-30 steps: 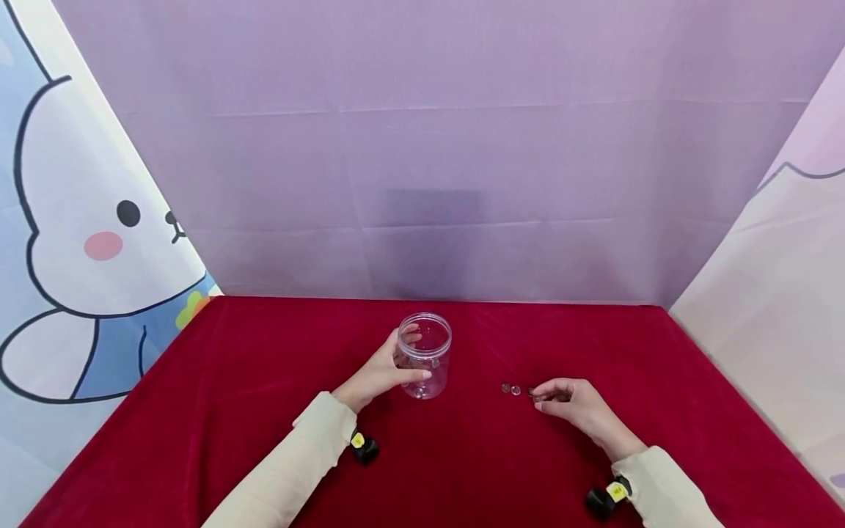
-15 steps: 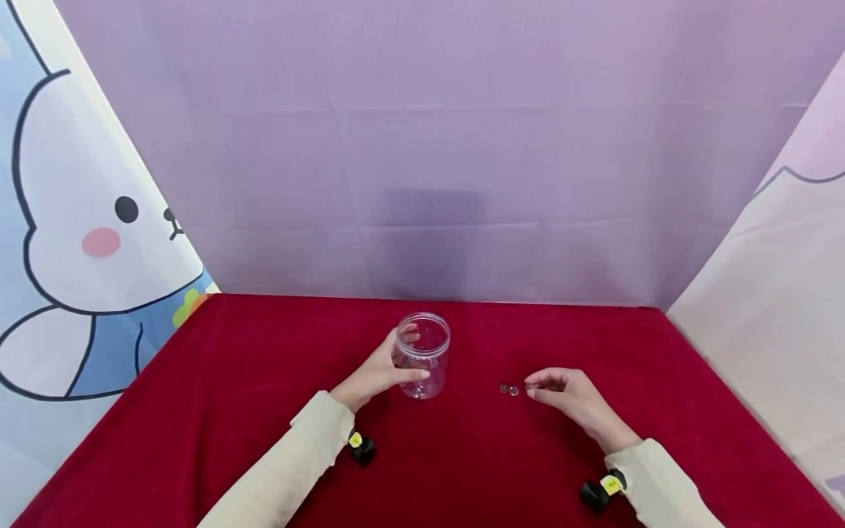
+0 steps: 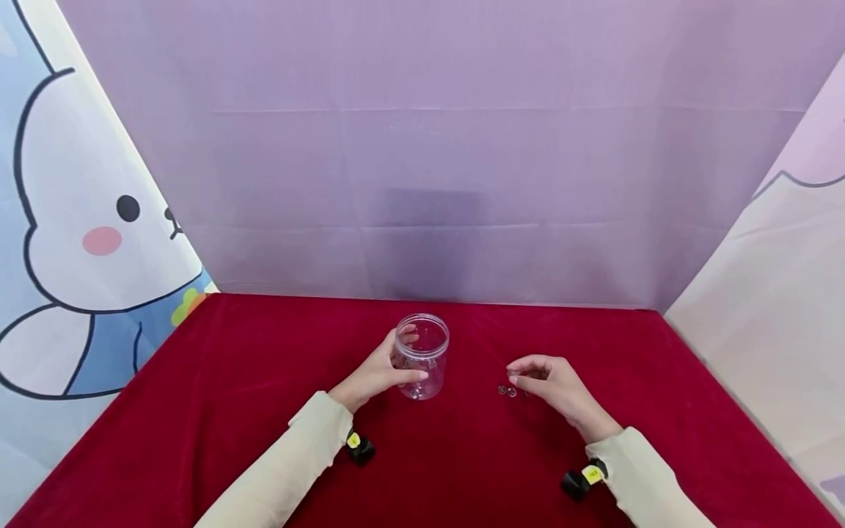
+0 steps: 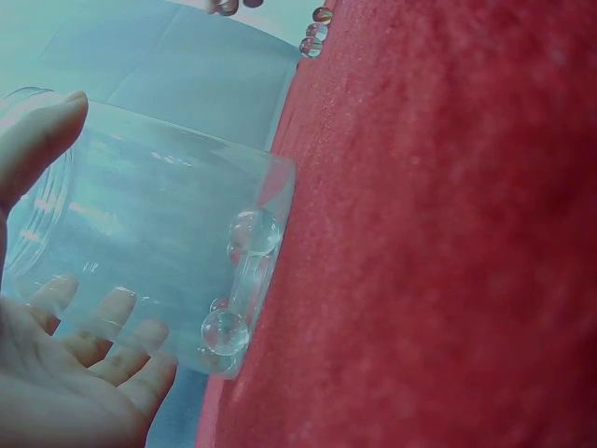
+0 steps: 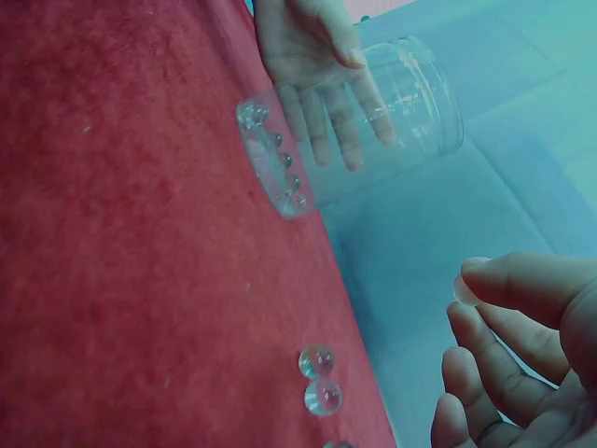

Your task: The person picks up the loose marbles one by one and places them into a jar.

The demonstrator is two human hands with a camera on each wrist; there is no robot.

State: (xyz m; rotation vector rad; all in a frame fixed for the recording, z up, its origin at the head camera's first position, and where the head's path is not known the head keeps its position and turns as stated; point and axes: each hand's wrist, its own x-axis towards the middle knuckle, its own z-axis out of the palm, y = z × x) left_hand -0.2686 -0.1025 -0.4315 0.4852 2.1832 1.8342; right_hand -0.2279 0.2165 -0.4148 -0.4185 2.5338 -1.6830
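My left hand (image 3: 375, 374) grips a clear, lidless jar (image 3: 436, 364) round its side, thumb in front and fingers behind. The jar stands upright on the red cloth. Several clear marbles (image 4: 255, 231) lie at its bottom, seen through the wall in both wrist views. To the right, my right hand (image 3: 556, 383) is raised a little above the cloth and pinches one clear marble (image 5: 464, 290) between thumb and index finger. Below that hand, three loose marbles (image 5: 324, 397) rest on the cloth, the third cut off by the right wrist view's lower edge.
Red velvet cloth (image 3: 462, 462) covers the table. A plain lilac curtain (image 3: 422, 147) rises behind its back edge. Printed cloth hangs at both sides, with a white cartoon animal (image 3: 72, 191) on the left one.
My right hand has picked a marble up off the cloth and moved up and to the left with it, toward the jar. The left hand and jar stay practically in place.
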